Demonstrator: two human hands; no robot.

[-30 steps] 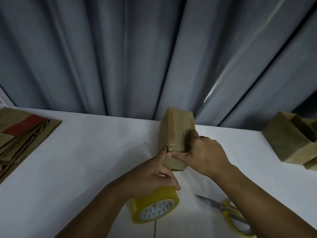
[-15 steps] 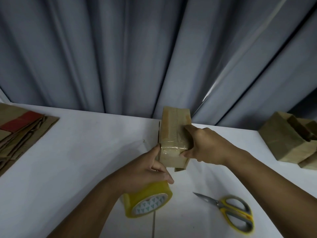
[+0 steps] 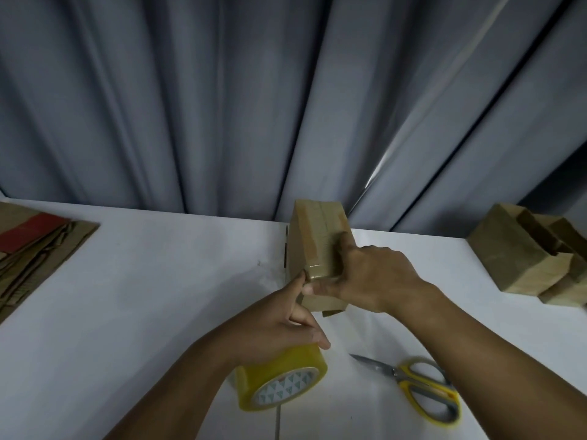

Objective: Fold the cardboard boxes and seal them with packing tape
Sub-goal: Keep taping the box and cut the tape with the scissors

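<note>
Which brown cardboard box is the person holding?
The upright brown cardboard box at centre, gripped by the right hand; the left hand holds the yellow tape roll. The brown boxes at far right sit untouched.

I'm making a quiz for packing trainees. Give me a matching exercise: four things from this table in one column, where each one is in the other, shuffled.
Things:
1 tape roll
2 scissors
3 flat cardboard
4 upright box

Places:
A gripped by the right hand
B under the left hand
C far left of the table
D lying right of the tape roll

Pairs: 1-B; 2-D; 3-C; 4-A
</note>
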